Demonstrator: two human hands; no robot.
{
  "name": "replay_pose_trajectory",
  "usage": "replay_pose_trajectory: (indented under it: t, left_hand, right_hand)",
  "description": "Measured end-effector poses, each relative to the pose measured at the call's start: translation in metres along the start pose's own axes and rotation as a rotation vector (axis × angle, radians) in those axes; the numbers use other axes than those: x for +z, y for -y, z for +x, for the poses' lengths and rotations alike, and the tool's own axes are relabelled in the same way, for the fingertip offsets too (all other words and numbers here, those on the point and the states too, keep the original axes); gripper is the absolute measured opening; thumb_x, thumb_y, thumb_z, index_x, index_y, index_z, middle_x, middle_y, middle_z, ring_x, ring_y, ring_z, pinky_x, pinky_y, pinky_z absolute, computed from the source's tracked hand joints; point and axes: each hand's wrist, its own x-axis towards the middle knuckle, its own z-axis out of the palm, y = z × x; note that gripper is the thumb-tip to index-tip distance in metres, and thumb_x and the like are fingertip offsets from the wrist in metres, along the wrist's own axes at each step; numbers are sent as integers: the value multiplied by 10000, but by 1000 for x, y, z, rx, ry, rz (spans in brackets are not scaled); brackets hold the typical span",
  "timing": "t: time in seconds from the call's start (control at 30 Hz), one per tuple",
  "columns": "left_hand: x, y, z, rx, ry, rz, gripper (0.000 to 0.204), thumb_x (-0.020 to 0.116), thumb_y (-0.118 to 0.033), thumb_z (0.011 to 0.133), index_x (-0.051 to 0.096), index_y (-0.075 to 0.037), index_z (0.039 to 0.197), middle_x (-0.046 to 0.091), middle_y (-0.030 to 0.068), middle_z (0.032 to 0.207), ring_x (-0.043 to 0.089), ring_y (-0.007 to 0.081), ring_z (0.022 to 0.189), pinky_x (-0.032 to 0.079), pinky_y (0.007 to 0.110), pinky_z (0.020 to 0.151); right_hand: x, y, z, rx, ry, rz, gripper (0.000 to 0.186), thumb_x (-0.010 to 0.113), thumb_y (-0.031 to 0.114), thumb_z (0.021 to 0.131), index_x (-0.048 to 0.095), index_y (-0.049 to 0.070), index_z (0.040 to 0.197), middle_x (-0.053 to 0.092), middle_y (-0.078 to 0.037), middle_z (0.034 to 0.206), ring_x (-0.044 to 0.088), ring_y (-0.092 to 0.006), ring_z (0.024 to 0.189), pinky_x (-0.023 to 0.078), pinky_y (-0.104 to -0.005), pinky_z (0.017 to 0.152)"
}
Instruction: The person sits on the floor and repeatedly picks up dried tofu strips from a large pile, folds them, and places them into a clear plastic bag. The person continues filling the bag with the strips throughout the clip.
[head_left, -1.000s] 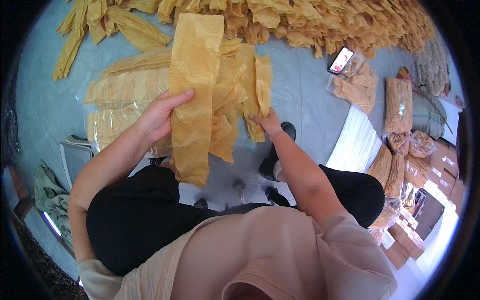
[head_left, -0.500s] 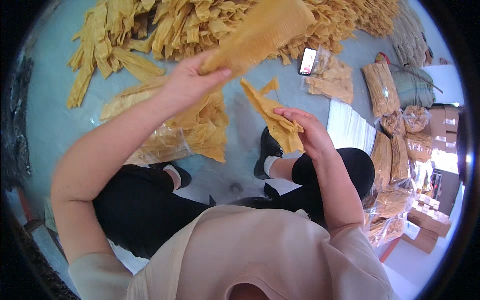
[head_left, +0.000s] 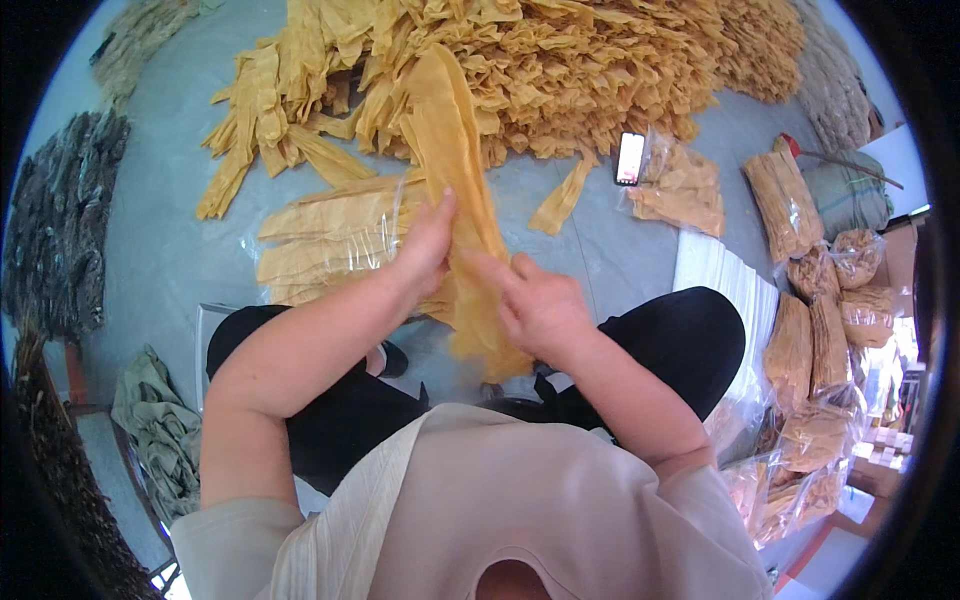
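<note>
In front of me, a long, yellow, folded dried sheet (head_left: 445, 130) is held upright, its lower part hanging between my knees. My left hand (head_left: 430, 238) has its fingers wrapped around the sheet's left side at mid-length. Against the lower right side, my right hand (head_left: 545, 305) is closed with bent fingers and thumb on the sheet; its fingertips are slightly blurred. Whether the sheet is one piece or several layered together I cannot tell. Beneath my left forearm, a clear bag of flat yellow sheets (head_left: 330, 235) lies on the floor, partly hidden.
A large heap of yellow sheets (head_left: 590, 80) spreads along the far floor. One loose strip (head_left: 562, 197) lies before it. Right of that are a phone (head_left: 630, 158), a bagged bundle (head_left: 685, 190) and a white stack (head_left: 725, 285). Dark dried bundles (head_left: 70, 220) stand left.
My hands were apart, each with a yellow piece; now both are on one upright sheet. My left hand came down and my right moved left. The view has shifted.
</note>
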Motion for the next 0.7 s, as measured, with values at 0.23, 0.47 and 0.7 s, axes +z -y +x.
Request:
replay_pose_trajectory:
  t: [0.23,0.47,0.7]
  left_hand:
    - [4,11,-7,67,7,-154,502,356,-497,977,446,-95,1265,551,77,1156,541,224,1056,466,384,906]
    - [0,-7,-11,91,10,-204,552,368,-546,955,412,-109,1291,525,68,1227,543,220,1084,478,408,878]
    - [-10,-2,-1,309,-62,-9,397,602,-107,883,440,-61,1242,563,112,1188,557,206,1072,505,369,844]
  right_hand:
    - [25,5,-13,8,-119,-152,780,611,83,684,335,77,1413,564,-86,815,596,-243,610,495,-374,533]
    - [30,-2,-9,26,-96,-255,734,598,77,702,384,149,1401,545,-86,834,603,-243,621,496,-369,521]
    - [26,-5,3,-154,-164,-34,718,643,117,749,363,132,1410,575,-113,937,619,-274,746,514,-342,679]
